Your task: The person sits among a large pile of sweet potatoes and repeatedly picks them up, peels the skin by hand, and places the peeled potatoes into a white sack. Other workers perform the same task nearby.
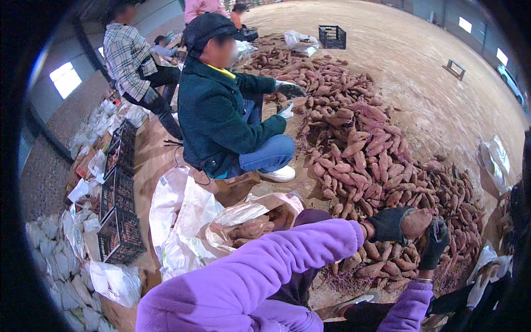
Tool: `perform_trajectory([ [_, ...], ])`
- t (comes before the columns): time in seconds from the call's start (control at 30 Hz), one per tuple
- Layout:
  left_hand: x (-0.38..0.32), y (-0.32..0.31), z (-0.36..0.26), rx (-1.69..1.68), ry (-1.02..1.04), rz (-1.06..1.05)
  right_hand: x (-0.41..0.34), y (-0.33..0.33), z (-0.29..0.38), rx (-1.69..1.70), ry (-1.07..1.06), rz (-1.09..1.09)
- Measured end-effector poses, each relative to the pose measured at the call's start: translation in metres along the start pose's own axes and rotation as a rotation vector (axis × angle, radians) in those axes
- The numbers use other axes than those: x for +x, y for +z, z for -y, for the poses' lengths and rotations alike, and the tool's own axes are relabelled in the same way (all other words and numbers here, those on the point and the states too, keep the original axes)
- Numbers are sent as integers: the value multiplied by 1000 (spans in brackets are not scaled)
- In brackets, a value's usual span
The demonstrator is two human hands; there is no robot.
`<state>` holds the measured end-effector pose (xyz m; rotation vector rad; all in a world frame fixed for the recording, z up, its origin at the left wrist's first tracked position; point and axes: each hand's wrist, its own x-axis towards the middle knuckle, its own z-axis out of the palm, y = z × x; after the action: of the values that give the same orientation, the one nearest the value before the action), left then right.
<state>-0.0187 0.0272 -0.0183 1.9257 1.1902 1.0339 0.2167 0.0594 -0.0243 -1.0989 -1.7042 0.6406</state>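
Note:
My left hand (389,226), in a dark glove, is closed around a large sweet potato (416,224) held above the near end of a long heap of sweet potatoes (381,157). On the other side of that root is my right hand (434,242), also dark-gloved, with its fingers bent near the root's end; whether it grips the root or a small tool is unclear. Below both hands lie more sweet potatoes and thin purple root trimmings (346,280). An open white woven sack (215,236) with sweet potatoes inside stands to the left of my left arm.
A crouching co-worker (220,112) with gloved hands works beside the heap; others are farther back. Black plastic crates (120,236) line the left side near filled sacks (116,282). Another crate (332,37) stands beyond the heap. At lower right, a person's gloved hand (479,290) shows.

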Motion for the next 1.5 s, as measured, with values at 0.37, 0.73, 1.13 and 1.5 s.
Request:
perform_trajectory([
  [0.37,8,-8,-12,88,19,-103,3,29,-16,-95,71,-214],
  [0.73,16,-8,-6,-853,-245,-262,-14,77,18,265,238,79],
  [1.13,14,-8,-8,-982,-470,159,-12,46,-3,1478,407,-49],
  [1.5,4,0,-14,-562,368,95,-8,52,20,-19,-151,-296],
])
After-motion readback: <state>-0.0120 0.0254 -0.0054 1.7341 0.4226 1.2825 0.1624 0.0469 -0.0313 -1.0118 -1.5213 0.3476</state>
